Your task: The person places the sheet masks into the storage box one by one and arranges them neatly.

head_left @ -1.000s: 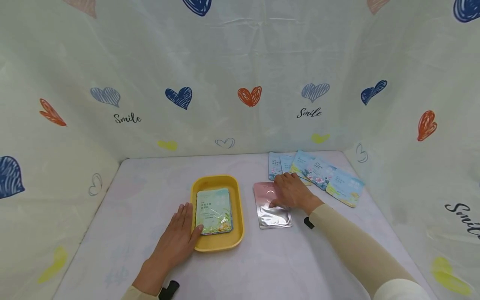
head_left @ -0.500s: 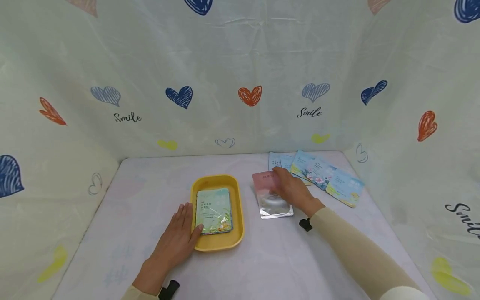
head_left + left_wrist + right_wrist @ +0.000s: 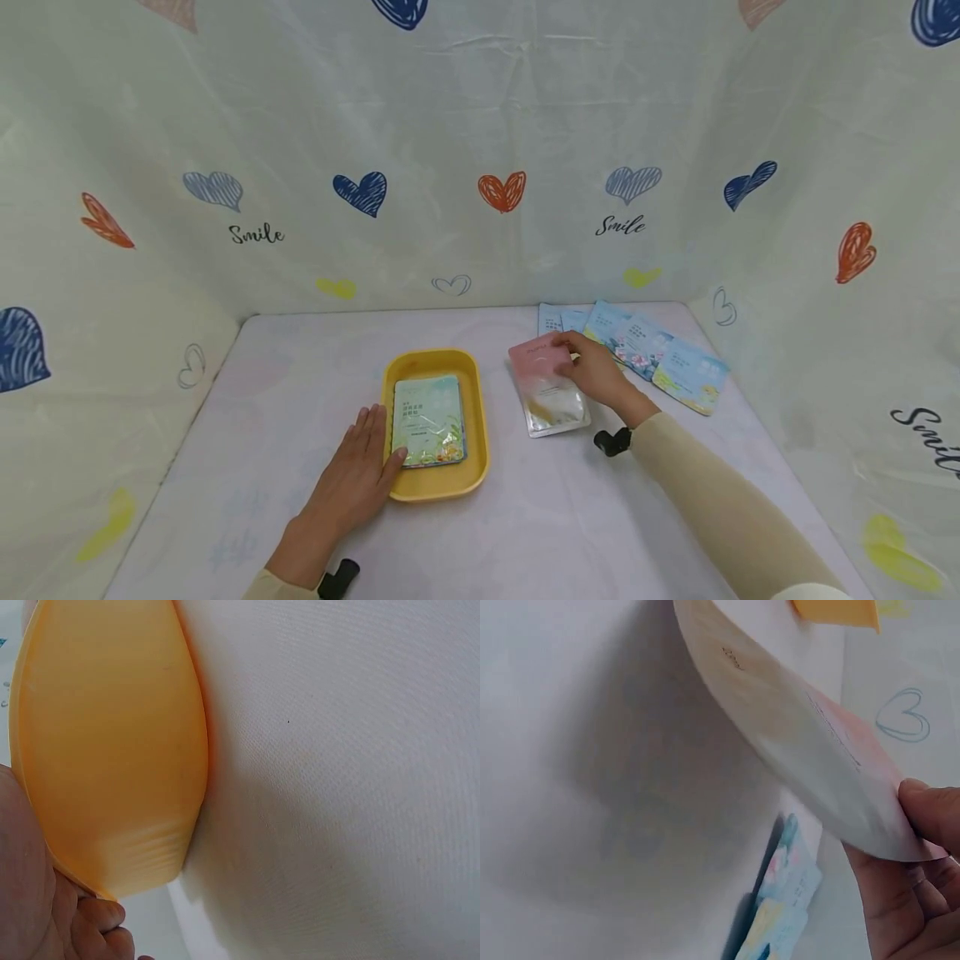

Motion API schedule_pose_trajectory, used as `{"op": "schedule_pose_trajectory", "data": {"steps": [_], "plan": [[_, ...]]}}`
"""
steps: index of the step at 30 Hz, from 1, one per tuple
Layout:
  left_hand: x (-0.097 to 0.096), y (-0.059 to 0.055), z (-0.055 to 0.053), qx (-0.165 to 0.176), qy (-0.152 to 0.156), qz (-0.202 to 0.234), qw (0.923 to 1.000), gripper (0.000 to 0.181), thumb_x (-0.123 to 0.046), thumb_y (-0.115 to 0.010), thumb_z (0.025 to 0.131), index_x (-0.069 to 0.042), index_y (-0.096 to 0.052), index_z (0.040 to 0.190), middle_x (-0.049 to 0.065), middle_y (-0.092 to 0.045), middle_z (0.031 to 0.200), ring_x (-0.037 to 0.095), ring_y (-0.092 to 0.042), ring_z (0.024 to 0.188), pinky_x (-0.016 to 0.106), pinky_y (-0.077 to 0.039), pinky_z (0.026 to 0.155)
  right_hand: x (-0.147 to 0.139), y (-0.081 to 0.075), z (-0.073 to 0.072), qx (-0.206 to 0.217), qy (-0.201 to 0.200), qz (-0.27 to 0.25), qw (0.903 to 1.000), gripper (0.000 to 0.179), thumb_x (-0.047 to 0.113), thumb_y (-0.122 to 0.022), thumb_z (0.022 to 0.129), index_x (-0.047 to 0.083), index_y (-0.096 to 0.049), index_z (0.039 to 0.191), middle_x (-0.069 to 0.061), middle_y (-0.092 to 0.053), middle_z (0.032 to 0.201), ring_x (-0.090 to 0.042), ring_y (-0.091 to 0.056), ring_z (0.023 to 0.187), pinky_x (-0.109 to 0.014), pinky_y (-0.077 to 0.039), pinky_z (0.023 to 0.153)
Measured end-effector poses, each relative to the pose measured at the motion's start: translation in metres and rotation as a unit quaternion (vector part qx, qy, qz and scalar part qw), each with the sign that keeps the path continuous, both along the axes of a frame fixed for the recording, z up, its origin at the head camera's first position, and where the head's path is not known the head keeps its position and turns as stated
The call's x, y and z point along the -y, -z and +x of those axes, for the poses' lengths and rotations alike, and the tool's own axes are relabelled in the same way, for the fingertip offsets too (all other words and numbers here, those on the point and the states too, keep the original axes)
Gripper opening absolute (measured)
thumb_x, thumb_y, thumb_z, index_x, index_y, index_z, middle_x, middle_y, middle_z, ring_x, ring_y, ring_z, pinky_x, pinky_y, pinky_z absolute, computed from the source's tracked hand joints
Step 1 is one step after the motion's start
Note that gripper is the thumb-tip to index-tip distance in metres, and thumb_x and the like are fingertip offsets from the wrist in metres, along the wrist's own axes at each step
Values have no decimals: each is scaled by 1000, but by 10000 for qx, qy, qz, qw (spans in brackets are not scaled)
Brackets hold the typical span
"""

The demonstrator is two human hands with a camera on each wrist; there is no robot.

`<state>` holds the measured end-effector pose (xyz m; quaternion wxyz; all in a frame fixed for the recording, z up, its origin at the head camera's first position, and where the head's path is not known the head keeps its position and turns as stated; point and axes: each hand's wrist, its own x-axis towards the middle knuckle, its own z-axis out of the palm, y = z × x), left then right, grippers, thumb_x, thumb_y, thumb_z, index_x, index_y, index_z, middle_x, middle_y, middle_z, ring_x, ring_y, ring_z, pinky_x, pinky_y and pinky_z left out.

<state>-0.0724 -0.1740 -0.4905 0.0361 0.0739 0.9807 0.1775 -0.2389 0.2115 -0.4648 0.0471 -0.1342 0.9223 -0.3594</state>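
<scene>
In the head view my right hand (image 3: 596, 371) pinches the upper right edge of a pink and silver foil sachet (image 3: 536, 362). In the right wrist view that sachet (image 3: 810, 742) bends and tilts over the white table, thumb on one face and fingers behind. My left hand (image 3: 352, 471) rests along the left rim of a yellow tray (image 3: 441, 485), fingers straight and thumb over the edge. A light green printed sachet (image 3: 429, 421) lies on top of a stack in the tray. The tray's outer wall (image 3: 112, 742) fills much of the left wrist view.
Several pale blue sachets (image 3: 688, 375) lie fanned out at the table's back right, beyond my right hand. Behind and at both sides of the white table (image 3: 495, 542) hangs a cloth (image 3: 442, 242) printed with hearts.
My right hand has slid the pink and silver sachet back a little, then raised and tilted it. The left hand and the tray have stayed put.
</scene>
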Motion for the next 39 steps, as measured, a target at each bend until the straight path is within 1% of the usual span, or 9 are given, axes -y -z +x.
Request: {"op": "schedule_pose_trajectory", "data": {"steps": [7,10,15,19,23,25,30,35,39], "plan": [[0,0,0,98,-35,-30,9999,80,-39,-48,112,10,-12,164,28,-20,172,44,-15,162,59,-22,130,1,8,1,184,240,-812,9962,41,6,-73,98,3,-60,136,-22,-65,138,-38,-63,126,-49,-58,99],[0,-1,0,83,-27,-33,10000,80,-38,-48,112,11,-12,164,29,-20,172,44,-16,162,59,-22,130,4,11,3,345,406,-1242,9908,40,5,-73,97,4,-60,135,-22,-65,136,-37,-64,123,-44,-60,93],[-1,-1,0,26,-24,-19,10000,79,-38,-48,112,12,-14,164,30,-21,171,45,-17,161,59,-23,129,10,16,5,584,635,-1764,9805,42,4,-73,97,6,-58,137,-22,-65,138,-37,-65,119,-29,-60,80],[-1,0,0,7,-26,-1,10000,79,-38,-48,112,12,-14,163,30,-21,171,45,-17,161,59,-23,129,15,17,7,763,743,-2088,9721,44,4,-72,97,5,-57,138,-23,-64,139,-34,-68,112,-26,-57,72],[-1,1,0,26,-39,-5,10000,80,-38,-48,112,11,-13,164,29,-21,172,44,-16,161,59,-23,130,19,13,10,816,823,-2263,9671,43,3,-72,97,4,-57,138,-24,-67,133,-25,-69,97,-27,-56,67],[-1,1,-1,31,-41,-32,10000,80,-39,-48,112,11,-12,164,29,-21,172,44,-16,162,59,-22,130,20,10,10,819,813,-2369,9647,42,3,-71,98,4,-57,138,-24,-68,131,-22,-69,93,-27,-57,67],[-1,1,-1,43,-48,-46,10000,80,-38,-49,112,10,-12,164,29,-21,172,44,-16,162,58,-22,130,25,0,12,805,749,-2616,9589,42,4,-71,99,2,-57,138,-24,-69,127,-19,-70,92,-27,-59,66],[-1,0,0,40,-30,-16,10000,80,-38,-49,112,11,-13,164,29,-21,172,44,-16,162,59,-23,130,34,-11,14,767,781,-2731,9557,41,4,-72,98,3,-58,136,-23,-70,125,-17,-72,90,-26,-61,67],[-1,0,0,35,-23,-12,10000,80,-38,-48,112,11,-13,164,29,-21,172,44,-16,161,59,-23,129,42,-15,15,765,682,-2797,9546,40,4,-73,97,3,-59,135,-22,-71,121,-16,-72,86,-26,-62,66]]}}
